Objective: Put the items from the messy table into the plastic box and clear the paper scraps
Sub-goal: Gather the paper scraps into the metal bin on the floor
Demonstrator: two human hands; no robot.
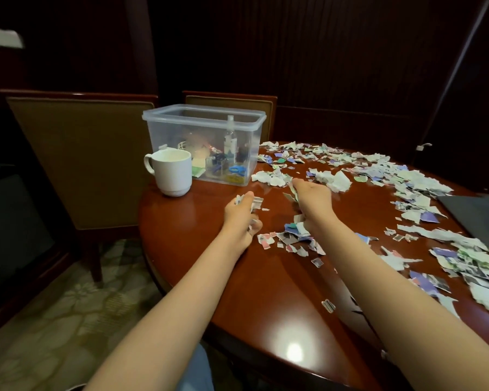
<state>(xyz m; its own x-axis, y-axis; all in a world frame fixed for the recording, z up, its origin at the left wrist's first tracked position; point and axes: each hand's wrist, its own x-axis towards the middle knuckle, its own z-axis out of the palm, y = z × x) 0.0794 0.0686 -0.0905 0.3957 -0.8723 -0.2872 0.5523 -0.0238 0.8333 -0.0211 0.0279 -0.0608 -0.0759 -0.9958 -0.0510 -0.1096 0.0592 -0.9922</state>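
Note:
Torn paper scraps [415, 182] cover the right half of the round reddish wooden table [198, 221]. My left hand [240, 215] is curled round a bunch of scraps, just left of a small pile [294, 235] near the middle. My right hand [311, 198] grips more scraps beside it, close to a white crumpled heap [271, 177]. The clear plastic box [203, 119] stands open at the table's far left edge, holding a spray bottle, blue scissors and other small items.
A white mug [171, 172] stands in front of the box near the table edge. A dark flat folder [480, 218] lies at the right. Two padded chairs [76, 162] stand behind the table. Patterned carpet lies below on the left.

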